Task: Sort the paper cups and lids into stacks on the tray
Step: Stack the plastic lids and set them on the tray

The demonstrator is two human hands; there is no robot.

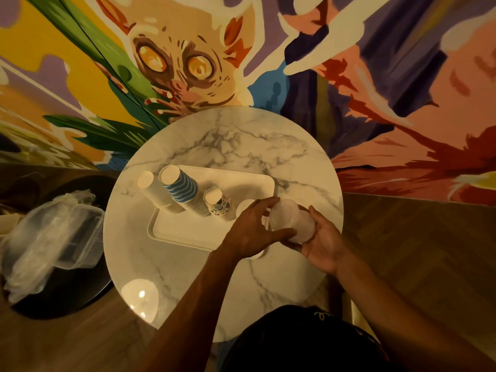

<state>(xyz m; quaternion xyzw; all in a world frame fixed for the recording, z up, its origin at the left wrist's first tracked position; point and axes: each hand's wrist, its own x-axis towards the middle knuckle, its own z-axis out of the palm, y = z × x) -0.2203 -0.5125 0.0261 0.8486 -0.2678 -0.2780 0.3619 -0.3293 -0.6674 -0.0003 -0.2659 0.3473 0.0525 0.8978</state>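
A white tray [236,181] lies on the round marble table [241,135]. On its left side stand three upside-down cup stacks: a plain white one [154,190], a tall blue-striped one [182,190] and a short patterned one [218,201]. A white lid [245,206] shows just right of them, partly hidden by my left hand. Both hands hold a stack of translucent lids [291,220] above the tray's right end. My right hand [322,240] cups the stack from below and the right. My left hand [252,226] grips its left side with fingers and thumb.
A dark round seat at the left holds clear plastic containers and bags [51,237]. A painted mural wall [375,103] rises right behind the table. Wooden floor [416,251] surrounds it. A lamp reflection [139,294] glares on the table's near left.
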